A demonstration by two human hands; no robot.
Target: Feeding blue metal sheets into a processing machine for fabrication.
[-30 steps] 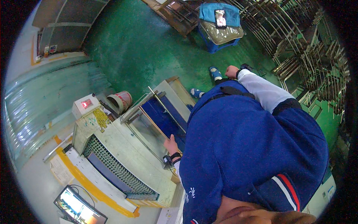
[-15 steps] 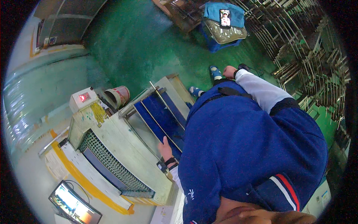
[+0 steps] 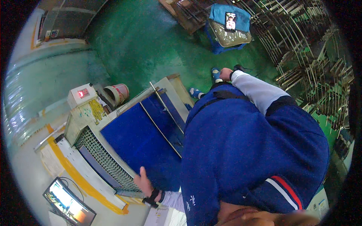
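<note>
A broad flat blue panel point(image 3: 139, 132) lies across the top of the white machine point(image 3: 85, 118), with a thin pale strip along its right side. At the panel's lower-left edge, beside the machine's mesh opening, is my left hand point(image 3: 144, 183). One digit points up, the other fingers stretch left, and no object shows in it. A metal rod point(image 3: 164, 103) crosses a second blue surface point(image 3: 160, 113) to the right. My right hand point(image 3: 226, 74) is curled near my knee, above the blue slippers; whatever its fingers hold, if anything, is hidden.
A red-lit control box point(image 3: 82, 95) sits at the machine's far end, next to a bucket point(image 3: 116, 95). A monitor point(image 3: 69, 203) stands at lower left. A blue stool point(image 3: 230, 37) bears a phone point(image 3: 230, 21). Metal racks point(image 3: 301, 56) fill the right side.
The blue panel has spread left over the machine's white top. My left hand has moved down and left with its edge. My right hand stays curled near my knee.
</note>
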